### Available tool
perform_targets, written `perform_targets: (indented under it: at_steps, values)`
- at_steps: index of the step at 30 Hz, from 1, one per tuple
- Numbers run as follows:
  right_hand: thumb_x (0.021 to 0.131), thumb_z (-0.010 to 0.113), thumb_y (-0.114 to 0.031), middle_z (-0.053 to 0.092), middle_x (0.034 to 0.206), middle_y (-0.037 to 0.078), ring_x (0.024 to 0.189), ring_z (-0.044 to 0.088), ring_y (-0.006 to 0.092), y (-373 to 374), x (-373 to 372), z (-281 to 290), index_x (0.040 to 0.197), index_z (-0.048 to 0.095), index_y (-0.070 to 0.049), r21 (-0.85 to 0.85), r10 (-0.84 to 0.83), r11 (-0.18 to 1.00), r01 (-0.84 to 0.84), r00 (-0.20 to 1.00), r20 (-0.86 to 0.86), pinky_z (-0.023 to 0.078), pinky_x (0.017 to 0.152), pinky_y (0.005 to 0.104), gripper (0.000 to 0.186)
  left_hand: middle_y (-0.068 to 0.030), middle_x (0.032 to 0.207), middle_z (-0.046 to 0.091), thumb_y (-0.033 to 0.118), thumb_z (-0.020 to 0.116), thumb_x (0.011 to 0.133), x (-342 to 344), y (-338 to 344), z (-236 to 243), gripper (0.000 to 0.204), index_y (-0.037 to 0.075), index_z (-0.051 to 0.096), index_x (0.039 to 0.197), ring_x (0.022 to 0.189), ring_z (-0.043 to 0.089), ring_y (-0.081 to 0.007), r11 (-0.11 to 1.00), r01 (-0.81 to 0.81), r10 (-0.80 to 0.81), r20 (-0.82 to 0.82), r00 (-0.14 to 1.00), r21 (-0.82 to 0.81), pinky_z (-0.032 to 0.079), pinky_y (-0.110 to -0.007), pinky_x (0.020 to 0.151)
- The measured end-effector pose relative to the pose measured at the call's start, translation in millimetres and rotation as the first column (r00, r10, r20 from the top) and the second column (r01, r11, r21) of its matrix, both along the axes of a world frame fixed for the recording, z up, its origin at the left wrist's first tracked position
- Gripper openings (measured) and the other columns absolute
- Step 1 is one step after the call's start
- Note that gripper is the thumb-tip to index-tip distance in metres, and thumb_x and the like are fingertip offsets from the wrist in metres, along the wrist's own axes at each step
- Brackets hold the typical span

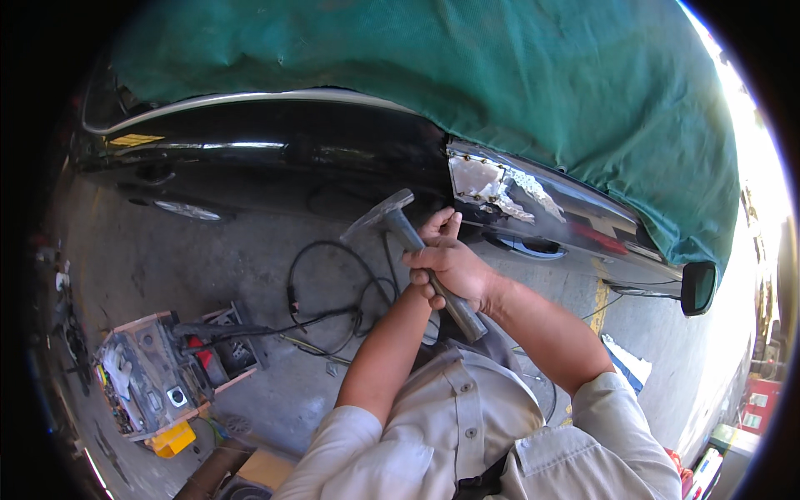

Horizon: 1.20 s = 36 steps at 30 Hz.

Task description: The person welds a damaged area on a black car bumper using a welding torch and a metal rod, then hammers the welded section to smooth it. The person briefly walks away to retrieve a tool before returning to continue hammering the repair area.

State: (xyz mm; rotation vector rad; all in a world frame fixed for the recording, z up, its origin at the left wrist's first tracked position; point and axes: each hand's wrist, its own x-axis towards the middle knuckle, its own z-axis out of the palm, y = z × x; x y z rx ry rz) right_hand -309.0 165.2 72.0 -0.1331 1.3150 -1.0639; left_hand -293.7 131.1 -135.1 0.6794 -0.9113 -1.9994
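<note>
My right hand (454, 271) is wrapped round the handle of a hammer (406, 230). The hammer's metal head points up and to the left, in front of the car's side, and the handle's butt sticks out below my fist. Behind it, my left hand (440, 223) is mostly hidden; its visible fingers are bent close together near the gap between two car panels. Whatever they may hold is out of sight. Just beyond them, a black car panel (575, 221) carries a bare, light patch (479, 179) with dark spots round its border and ragged, flaked edges.
A green cloth cover (467, 75) drapes over the car. The side mirror (698, 289) juts out at right. Black cables (337, 315) loop across the concrete floor (242, 267). At lower left stands a tool cart (150, 367) with an open drawer (242, 354) and a yellow bin (173, 438).
</note>
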Motion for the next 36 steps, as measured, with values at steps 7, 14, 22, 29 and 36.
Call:
perform_targets:
  at_steps: [7, 14, 22, 29, 36]
  values:
    - [0.100, 0.060, -0.020, 0.052, 0.076, 0.000, 0.055, 0.049, 0.0104, -4, 6, 3, 0.101, 0.056, -0.010, -0.007, -0.168, 0.986, 0.168, 0.985, -0.023, 0.040, 0.044, 0.0245, 0.011, -0.0060, 0.109, 0.072, 0.016, 0.076, 0.096, -3, 3, 9, 0.029, 0.003, 0.070, 0.121, 0.100, 0.066, -0.0151, 0.957, -0.036, 0.125, 0.296, 0.947, -0.287, 0.054, -0.029, 0.090]
    - [0.101, 0.059, -0.020, 0.052, 0.077, 0.001, 0.055, 0.051, 0.0108, 2, 11, 3, 0.099, 0.054, -0.011, -0.046, -0.172, 0.984, 0.172, 0.985, 0.001, 0.042, 0.043, 0.0255, 0.011, -0.0104, 0.130, 0.064, 0.016, 0.069, 0.101, 3, -13, 13, 0.039, 0.000, 0.060, 0.135, 0.118, 0.059, -0.0139, 0.973, 0.187, -0.214, 0.222, 0.951, 0.139, 0.048, -0.028, 0.101]
    - [0.101, 0.058, -0.022, 0.052, 0.076, 0.001, 0.056, 0.052, 0.0107, 0, 18, -2, 0.099, 0.054, -0.012, -0.021, -0.064, 0.998, 0.066, 0.993, 0.101, 0.041, 0.043, 0.0252, 0.012, -0.0056, 0.168, 0.033, 0.029, 0.049, 0.107, 30, -12, 39, 0.062, 0.004, 0.030, 0.160, 0.128, 0.054, -0.0070, 0.888, 0.459, -0.452, 0.201, 0.869, 0.011, 0.045, -0.022, 0.104]
    - [0.101, 0.063, -0.027, 0.052, 0.072, -0.002, 0.054, 0.052, 0.0097, 13, -8, -17, 0.094, 0.058, -0.012, -0.152, -0.071, 0.983, 0.099, 0.981, 0.179, 0.043, 0.046, 0.0230, 0.018, -0.0051, 0.102, 0.072, 0.014, 0.078, 0.095, -2, -3, 14, 0.029, -0.002, 0.070, 0.118, 0.088, 0.065, -0.0115, 0.999, -0.033, 0.034, -0.102, 0.994, 0.010, 0.053, -0.026, 0.083]
    - [0.098, 0.069, -0.031, 0.065, 0.072, 0.015, 0.063, 0.066, 0.0323, 51, -29, 8, 0.111, 0.063, -0.002, 0.069, 0.363, 0.820, -0.567, 0.423, -0.830, 0.052, 0.059, 0.0403, 0.032, -0.0079, 0.101, 0.073, 0.024, 0.076, 0.097, -4, -10, 13, 0.032, -0.002, 0.071, 0.114, 0.094, 0.065, -0.0131, 0.969, 0.074, -0.025, 0.201, 0.979, -0.236, 0.052, -0.029, 0.085]
